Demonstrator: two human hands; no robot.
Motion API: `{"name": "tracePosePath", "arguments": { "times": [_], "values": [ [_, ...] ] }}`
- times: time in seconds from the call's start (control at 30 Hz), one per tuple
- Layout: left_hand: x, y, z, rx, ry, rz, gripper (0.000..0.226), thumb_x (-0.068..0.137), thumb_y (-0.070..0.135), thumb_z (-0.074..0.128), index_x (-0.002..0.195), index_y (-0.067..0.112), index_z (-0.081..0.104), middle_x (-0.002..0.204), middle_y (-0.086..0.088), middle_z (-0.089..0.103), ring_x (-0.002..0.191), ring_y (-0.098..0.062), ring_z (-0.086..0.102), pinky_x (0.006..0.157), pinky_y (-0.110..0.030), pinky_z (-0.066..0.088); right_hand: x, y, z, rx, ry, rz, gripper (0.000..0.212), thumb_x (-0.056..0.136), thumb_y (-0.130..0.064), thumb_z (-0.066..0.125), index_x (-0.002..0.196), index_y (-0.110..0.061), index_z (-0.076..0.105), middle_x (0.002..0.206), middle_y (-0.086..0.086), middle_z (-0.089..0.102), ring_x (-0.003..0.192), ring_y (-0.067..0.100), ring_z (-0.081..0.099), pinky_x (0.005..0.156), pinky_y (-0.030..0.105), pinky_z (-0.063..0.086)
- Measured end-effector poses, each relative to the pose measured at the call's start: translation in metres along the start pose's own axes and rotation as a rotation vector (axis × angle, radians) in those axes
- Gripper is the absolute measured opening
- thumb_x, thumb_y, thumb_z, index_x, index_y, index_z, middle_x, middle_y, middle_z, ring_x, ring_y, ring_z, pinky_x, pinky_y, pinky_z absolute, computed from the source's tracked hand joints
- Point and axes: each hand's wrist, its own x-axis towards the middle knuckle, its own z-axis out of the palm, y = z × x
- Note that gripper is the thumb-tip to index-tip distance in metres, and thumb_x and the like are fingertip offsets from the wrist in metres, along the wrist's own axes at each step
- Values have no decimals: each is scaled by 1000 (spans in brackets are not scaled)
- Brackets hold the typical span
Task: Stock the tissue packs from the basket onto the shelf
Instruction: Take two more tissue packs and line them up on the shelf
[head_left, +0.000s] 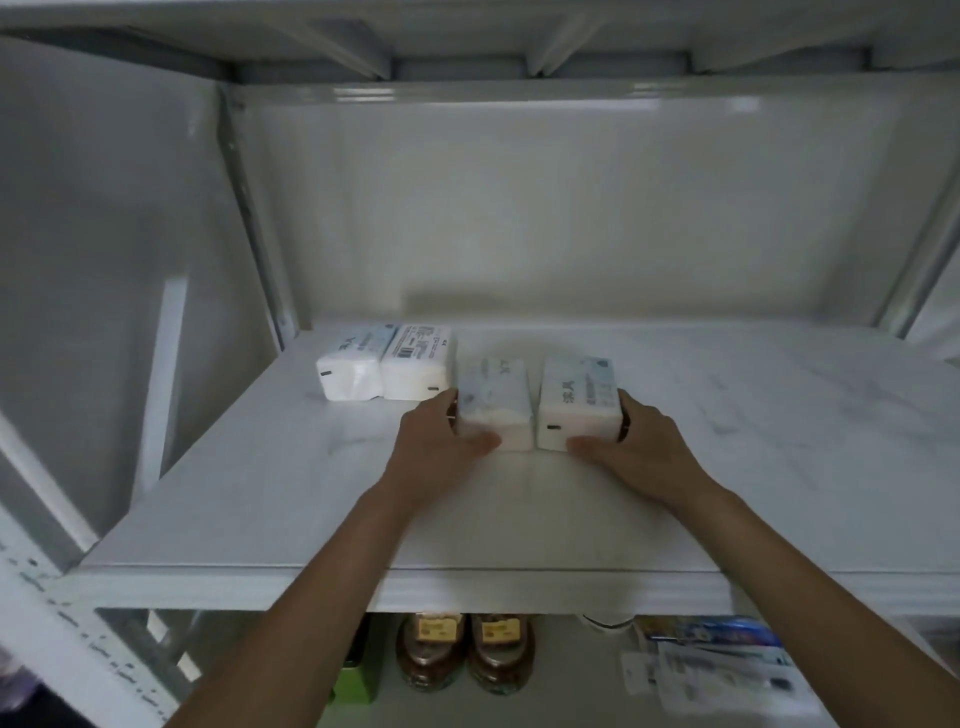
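Note:
Two white tissue packs (384, 368) stand side by side at the back left of the white shelf (260, 493). Right of them my left hand (439, 441) grips a third tissue pack (493, 400), thumb on its near end, fingers on its left side. My right hand (634, 447) grips a fourth tissue pack (576, 400) with blue print, fingers on its right side. Both held packs rest on the shelf, a narrow gap between them. The basket is not in view.
The shelf's right half is bare up to the back panel (571, 208). A metal upright (254, 218) rises at the left. On the shelf below stand two brown jars (462, 654), a green box (358, 675) and flat packets (727, 665).

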Motion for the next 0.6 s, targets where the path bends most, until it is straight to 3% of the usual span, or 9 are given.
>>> {"name": "tracePosePath", "arguments": {
  "times": [0.07,0.13,0.2,0.27,0.4,0.47,0.6],
  "values": [
    [2,1,6,-14,78,5,37,79,35,83,113,26,73,102,12,74,88,1,65,69,-8,45,6,1,1,16,13,-20,68,79,-33,89,140,-25,59,117,-10,68,104,12,65,79,13,47],
    [7,3,8,88,155,-4,39,79,41,81,112,22,71,101,6,72,88,-12,65,76,-23,52,13,1,2,11,35,-31,66,78,-30,90,138,-24,61,110,-15,66,98,5,65,71,5,43],
    [15,5,6,344,204,3,44,80,51,76,111,20,68,104,3,70,97,-21,63,82,-35,53,21,2,4,2,42,-36,66,78,-28,91,137,-22,62,108,-19,65,90,-3,61,65,2,44],
    [24,10,3,632,236,62,49,83,59,70,110,19,66,107,-1,70,104,-26,62,84,-38,49,31,3,5,-11,34,-37,69,78,-28,91,140,-20,62,121,-7,70,94,6,62,64,2,44],
    [41,22,1,948,256,204,53,89,61,63,115,15,67,112,-7,72,108,-29,64,88,-38,48,53,0,9,-23,25,-39,70,78,-28,89,141,-20,61,135,2,69,107,15,64,75,11,45],
    [49,26,0,1002,240,225,51,91,58,62,116,14,67,113,-8,73,108,-28,65,87,-36,48,63,-1,12,-34,25,-31,70,77,-29,89,141,-19,62,136,3,69,116,21,66,85,21,47],
    [63,26,-5,1024,212,192,48,90,58,64,113,16,69,111,-7,73,103,-27,69,80,-34,50,80,-3,19,-74,19,-11,69,75,-34,90,137,-16,64,134,7,70,118,26,66,89,29,52]
  ]
}}
